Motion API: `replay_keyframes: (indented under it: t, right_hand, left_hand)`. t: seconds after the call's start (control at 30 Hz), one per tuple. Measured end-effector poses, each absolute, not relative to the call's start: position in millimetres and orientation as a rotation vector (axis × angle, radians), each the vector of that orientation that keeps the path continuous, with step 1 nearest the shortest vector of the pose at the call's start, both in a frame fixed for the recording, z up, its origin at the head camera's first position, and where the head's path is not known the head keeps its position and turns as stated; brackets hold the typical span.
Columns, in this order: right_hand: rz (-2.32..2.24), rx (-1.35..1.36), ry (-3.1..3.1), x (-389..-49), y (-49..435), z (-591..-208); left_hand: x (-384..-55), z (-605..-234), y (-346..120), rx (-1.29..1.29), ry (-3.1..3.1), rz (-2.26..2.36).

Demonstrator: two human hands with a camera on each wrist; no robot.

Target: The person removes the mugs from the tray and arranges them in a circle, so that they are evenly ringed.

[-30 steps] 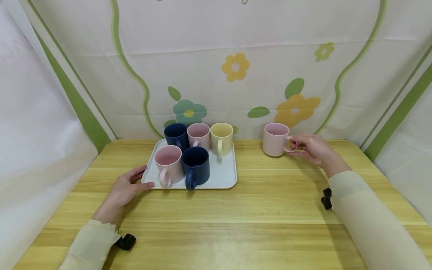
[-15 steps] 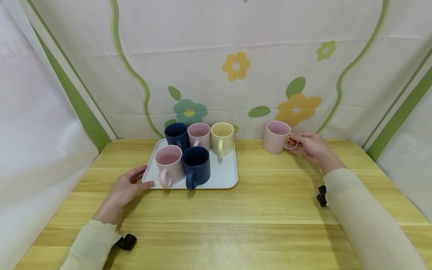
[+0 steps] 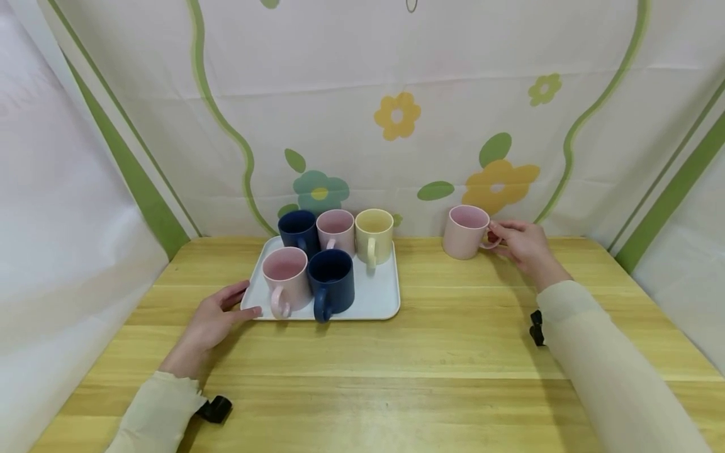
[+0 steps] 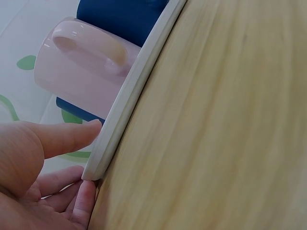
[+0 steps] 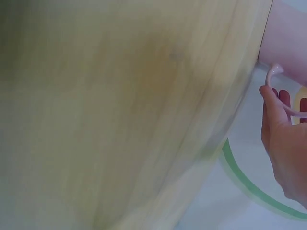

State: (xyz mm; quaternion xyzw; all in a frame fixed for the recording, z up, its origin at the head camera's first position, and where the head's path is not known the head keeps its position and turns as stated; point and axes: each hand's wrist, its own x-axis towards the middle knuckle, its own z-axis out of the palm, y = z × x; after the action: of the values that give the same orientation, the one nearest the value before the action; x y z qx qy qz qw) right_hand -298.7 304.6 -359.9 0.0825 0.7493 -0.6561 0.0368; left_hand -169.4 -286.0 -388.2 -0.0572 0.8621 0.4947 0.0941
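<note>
My left hand (image 3: 211, 318) grips the near left corner of a white tray (image 3: 370, 296); in the left wrist view the thumb lies on the rim and fingers reach under the corner. On the tray stand a pink mug (image 3: 286, 280) and a navy mug (image 3: 338, 286) in front. Behind them are another navy mug (image 3: 291, 234), a pink mug (image 3: 337, 231) and a yellow mug (image 3: 382, 242). To the right, near the table's back edge, my right hand (image 3: 527, 248) pinches the handle of a separate upright pink mug (image 3: 461, 239), seen partly in the right wrist view.
The wooden table (image 3: 385, 390) reaches back to a white flowered curtain (image 3: 340, 126), close behind the mugs. More white cloth (image 3: 68, 220) hangs at the left and right sides. The tray's front right part shows bare surface.
The pink mug in my right hand has shifted slightly back and right. My right forearm has moved a little left. The left hand and tray stay in place; the head view shifts slightly.
</note>
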Motion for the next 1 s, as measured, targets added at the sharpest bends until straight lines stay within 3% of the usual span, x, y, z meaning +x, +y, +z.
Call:
replay_keyframes:
  t: [0.47, 1.0]
  right_hand:
    - [-2.183, 0.242, 2.101, -295.1, 303.2, -351.2]
    - [-2.176, 0.211, 2.479, -284.5, 293.5, -330.0]
  left_hand:
    - [-169.4, -390.2, -284.9, -0.196, 2.550, 1.491]
    - [-169.0, -389.6, -283.0, -0.198, 2.557, 1.501]
